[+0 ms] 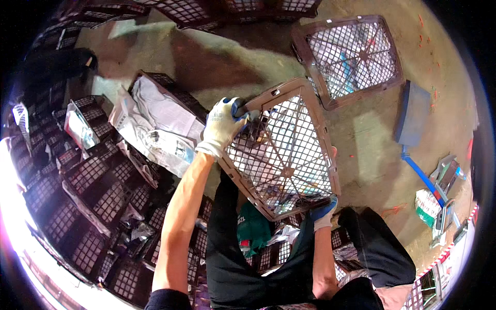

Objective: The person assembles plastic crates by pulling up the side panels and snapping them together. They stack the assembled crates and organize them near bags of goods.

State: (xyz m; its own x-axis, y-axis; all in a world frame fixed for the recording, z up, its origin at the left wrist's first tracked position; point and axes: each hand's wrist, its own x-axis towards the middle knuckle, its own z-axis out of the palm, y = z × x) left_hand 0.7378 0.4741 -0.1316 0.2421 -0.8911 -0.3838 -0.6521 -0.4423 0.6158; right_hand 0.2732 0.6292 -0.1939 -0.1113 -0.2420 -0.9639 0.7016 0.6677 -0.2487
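Note:
A brown plastic lattice crate (pixel 287 170) is tilted up in front of me, held in both hands. My left hand (pixel 225 125), in a white glove with blue-coated fingers, is closed on its upper left edge. At the lower right corner my right hand (pixel 324 212), gloved likewise, grips the rim, partly hidden behind it. Pale and coloured stuff shows through the lattice; I cannot make out what it is. Left of my left hand, white and grey printed sacks (pixel 160 121) lie in and over a dark crate.
Another brown lattice crate (pixel 356 98) lies on the floor at the upper right. Beside it are a flat blue-grey plate (pixel 413 113) and a blue pole (pixel 424 176). Many dark crates (pixel 98 181) crowd the left; more stand at the top (pixel 227 11). A green bag (pixel 253 227) lies between my legs.

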